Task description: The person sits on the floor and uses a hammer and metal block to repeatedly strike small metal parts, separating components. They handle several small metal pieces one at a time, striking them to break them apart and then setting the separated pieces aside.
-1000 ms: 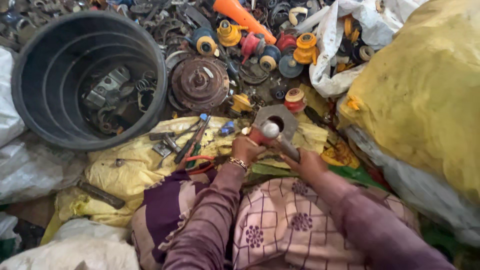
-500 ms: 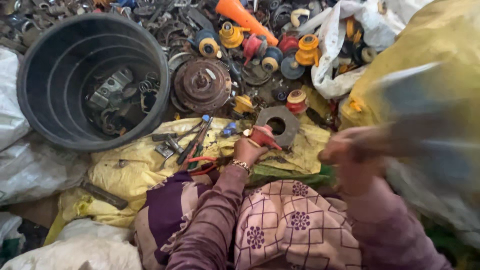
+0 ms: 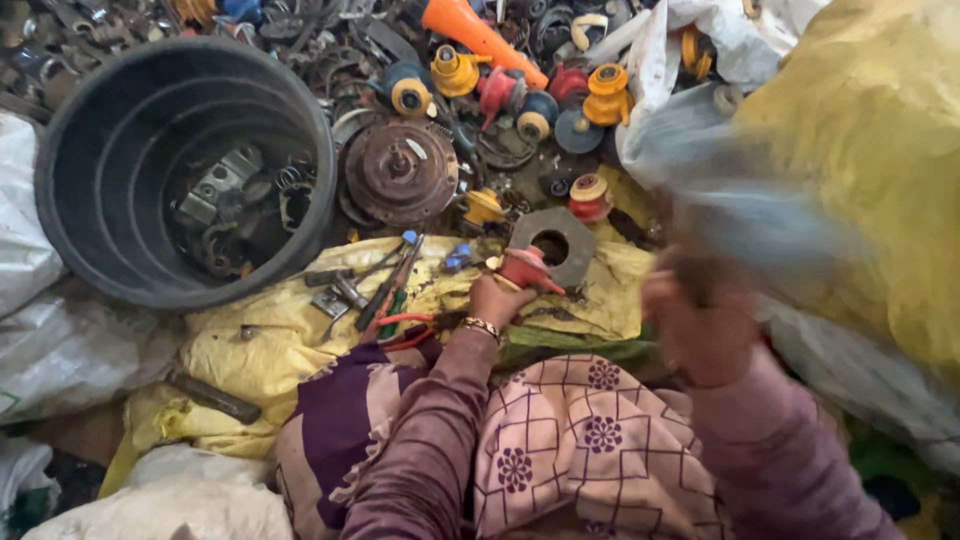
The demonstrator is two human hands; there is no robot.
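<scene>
My left hand (image 3: 495, 300) grips a small red part (image 3: 527, 268) and holds it against a grey six-sided metal block (image 3: 552, 243) with a round hole. The block lies on a yellow sack (image 3: 260, 350) in front of my lap. My right hand (image 3: 700, 320) is lifted at the right, well apart from the block. It is closed around a hammer (image 3: 760, 222), which is smeared by motion blur above it.
A big black tub (image 3: 60, 200) holding metal scrap stands at the left. A rusty round disc (image 3: 400, 170), yellow, red and blue bushings (image 3: 455, 70) and an orange cone (image 3: 470, 25) lie beyond the block. Red-handled pliers (image 3: 400, 322) rest near my left wrist. A bulky yellow sack (image 3: 880, 150) fills the right.
My right hand has swung the hammer up and to the right, away from the block. My left hand stays on the red part.
</scene>
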